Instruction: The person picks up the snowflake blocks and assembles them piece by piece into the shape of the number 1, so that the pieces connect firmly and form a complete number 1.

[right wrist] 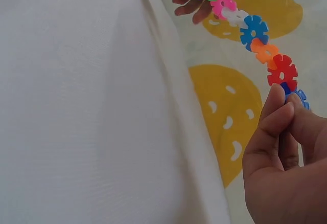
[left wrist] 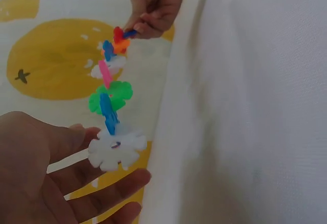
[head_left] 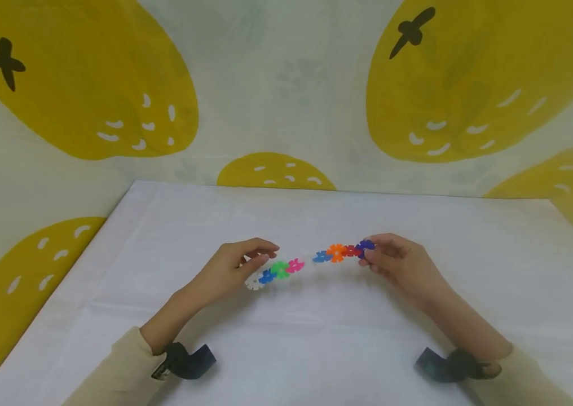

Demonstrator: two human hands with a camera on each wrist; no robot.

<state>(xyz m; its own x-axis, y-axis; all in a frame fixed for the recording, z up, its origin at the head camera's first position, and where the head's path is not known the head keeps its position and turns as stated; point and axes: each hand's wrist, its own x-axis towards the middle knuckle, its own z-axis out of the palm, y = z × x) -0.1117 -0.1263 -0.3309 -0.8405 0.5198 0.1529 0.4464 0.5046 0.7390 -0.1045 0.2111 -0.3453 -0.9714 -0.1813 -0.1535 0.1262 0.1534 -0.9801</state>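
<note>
A chain of several flower-shaped plastic interlocking discs (head_left: 336, 252) hangs between the two hands above the table. My right hand (head_left: 408, 268) pinches the dark blue disc (head_left: 366, 247) at one end, beside a red disc (right wrist: 282, 72). My left hand (head_left: 230, 263) is by the other end, around the white disc (left wrist: 117, 151). Its thumb and fingers are spread apart near that disc; whether they touch it is unclear. Blue, green (left wrist: 111, 97), pink (right wrist: 224, 2), white, blue and orange discs (right wrist: 264, 52) link the ends.
A white cloth covers the table (head_left: 317, 338). Behind it hangs a pale cloth (head_left: 276, 84) printed with large yellow fruit. Dark straps (head_left: 190, 361) are on both wrists, over beige sleeves.
</note>
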